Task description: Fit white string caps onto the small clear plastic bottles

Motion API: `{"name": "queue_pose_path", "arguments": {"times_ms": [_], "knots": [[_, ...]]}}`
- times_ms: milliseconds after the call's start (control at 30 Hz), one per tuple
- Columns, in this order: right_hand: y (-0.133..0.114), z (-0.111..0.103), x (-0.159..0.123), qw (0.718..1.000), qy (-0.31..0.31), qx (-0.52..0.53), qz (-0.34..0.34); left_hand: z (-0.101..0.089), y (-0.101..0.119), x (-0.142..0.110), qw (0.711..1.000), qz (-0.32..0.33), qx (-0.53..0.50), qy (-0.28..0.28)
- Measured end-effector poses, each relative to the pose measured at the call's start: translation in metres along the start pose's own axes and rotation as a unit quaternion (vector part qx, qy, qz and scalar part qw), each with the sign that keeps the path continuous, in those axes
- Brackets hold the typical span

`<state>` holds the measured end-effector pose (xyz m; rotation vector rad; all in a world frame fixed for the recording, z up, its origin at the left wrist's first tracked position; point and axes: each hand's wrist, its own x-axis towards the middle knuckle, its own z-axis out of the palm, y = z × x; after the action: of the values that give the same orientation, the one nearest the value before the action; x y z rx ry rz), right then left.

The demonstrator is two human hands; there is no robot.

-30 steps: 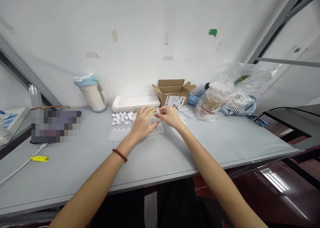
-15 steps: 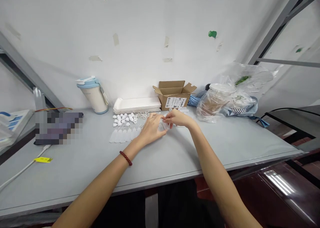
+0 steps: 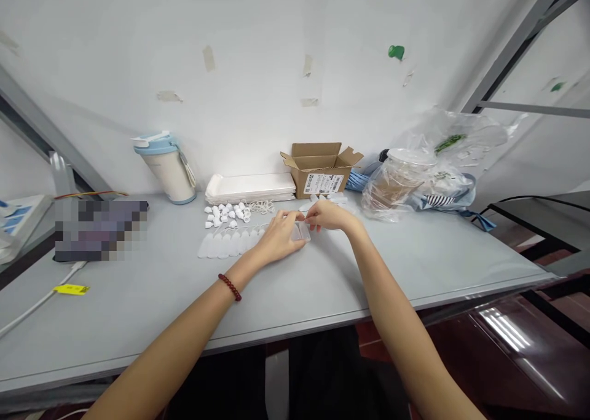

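Note:
Fingers curled round it, my left hand (image 3: 280,238) grips a small clear plastic piece (image 3: 302,230) just above the tabletop. My right hand (image 3: 328,216) is closed in a pinch at the upper edge of that piece; whatever lies between its fingertips is too small to make out. Left of my left hand, several translucent rounded flat pieces (image 3: 230,245) lie side by side in a row. Behind them are a cluster of small white caps (image 3: 225,214) and some thin pale loops (image 3: 262,206). More clear pieces (image 3: 338,197) lie beyond my right hand.
Against the wall stand a stack of white trays (image 3: 251,187) and an open cardboard box (image 3: 320,180). A cream tumbler (image 3: 168,171) is at left, near a pixelated dark device (image 3: 101,229) with a cable. Right of the box sits a bagged container (image 3: 399,183). The table's front edge (image 3: 295,331) runs below my forearms.
My hands stay together at the clear piece, which shows a little more plainly between them. The view has shifted slightly. The other things on the table have not moved.

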<state>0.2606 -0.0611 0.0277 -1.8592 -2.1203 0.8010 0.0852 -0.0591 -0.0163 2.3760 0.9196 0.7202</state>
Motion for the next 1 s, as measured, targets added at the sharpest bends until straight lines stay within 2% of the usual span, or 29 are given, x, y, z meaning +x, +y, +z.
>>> {"name": "queue_pose_path", "arguments": {"times_ms": [367, 667, 767, 867, 933, 1000], "knots": [[-0.006, 0.004, 0.001, 1.000, -0.011, 0.007, 0.003, 0.000, 0.003, -0.003, 0.997, -0.035, 0.072, -0.019], [-0.005, 0.005, 0.001, 1.000, 0.003, 0.010, -0.004, -0.001, 0.001, -0.003, 0.996, -0.001, 0.088, -0.006], [-0.001, 0.005, 0.005, 0.997, 0.078, 0.000, -0.026, -0.009, -0.006, 0.000, 0.997, -0.015, 0.066, 0.026], [0.004, 0.005, 0.008, 0.981, 0.188, -0.031, -0.033, -0.025, -0.026, 0.003, 0.990, -0.051, 0.082, 0.101], [0.009, 0.005, 0.010, 0.974, 0.218, -0.066, -0.019, -0.037, -0.046, 0.002, 0.979, -0.083, 0.118, 0.141], [0.013, 0.006, 0.012, 0.972, 0.215, -0.099, 0.001, -0.047, -0.064, 0.001, 0.969, -0.108, 0.149, 0.165]]}}
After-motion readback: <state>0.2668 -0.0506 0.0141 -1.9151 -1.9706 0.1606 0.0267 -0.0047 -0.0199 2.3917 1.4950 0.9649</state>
